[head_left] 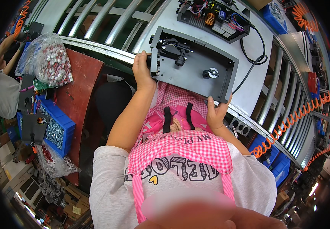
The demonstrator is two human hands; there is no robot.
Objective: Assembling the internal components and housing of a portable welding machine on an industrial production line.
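A dark grey open metal housing (199, 63) is held between my two hands, its hollow side facing up, over the near edge of the worktop. My left hand (143, 71) grips its left end, thumb at the rim and fingers partly hidden behind the wall. At the lower right corner, my right hand (217, 113) has its thumb on the near wall, with most other fingers hidden. Inside the housing sit a black mechanism with knobs (178, 51) on the left and a round black-and-silver hub (210, 73) on the right.
Beyond the housing, an open unit with a copper coil and wires (214, 19) stands on the pale worktop (254, 82), a black cable (262, 38) trailing from it. Metal rollers (123, 23) flank the worktop. At left are a bag of connectors (52, 61), a blue bin (66, 131) and another person (0, 87).
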